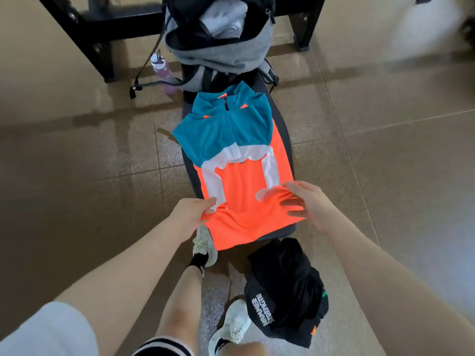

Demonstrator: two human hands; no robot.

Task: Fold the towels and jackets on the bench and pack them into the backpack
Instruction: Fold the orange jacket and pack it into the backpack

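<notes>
Head view: grey backpack (218, 51) open, grey cloth (226, 21) inside.

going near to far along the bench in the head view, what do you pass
black garment on the floor at the near end → left hand and right hand at the hem → orange, white and teal jacket spread on the bench → open grey backpack at the far end
</notes>
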